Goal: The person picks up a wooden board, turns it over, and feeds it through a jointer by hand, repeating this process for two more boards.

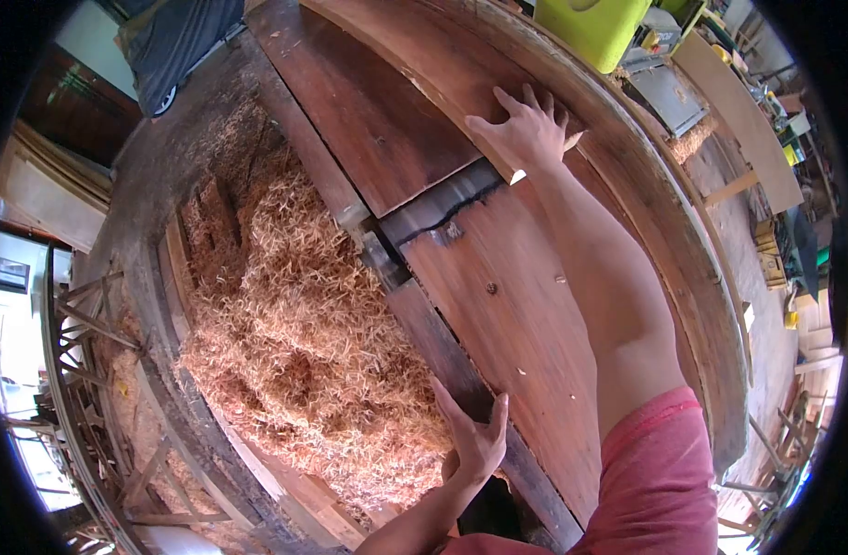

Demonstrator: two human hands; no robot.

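My right hand (pixel 526 134) rests with fingers spread on a curved reddish-brown board (pixel 442 69), beyond the cutter area of a wooden machine bed. My left hand (pixel 475 439) is lower in the view, thumb and fingers apart, at the dark edge rail (pixel 433 338) of the bed. Between the hands lies the worn wooden bed surface (pixel 526 287), marked by knots and small chips. A dark metal strip (pixel 438 202) crosses the bed beside another flat reddish board section (pixel 378 120). The underside of my right palm is hidden.
A large heap of curled wood shavings (pixel 322 342) lies left of the bed. A green container (pixel 590 32) stands at the top right near a grey metal plate (pixel 669 97). Dark fabric (pixel 179 42) covers something at upper left. Timber frames (pixel 100 324) stand far left.
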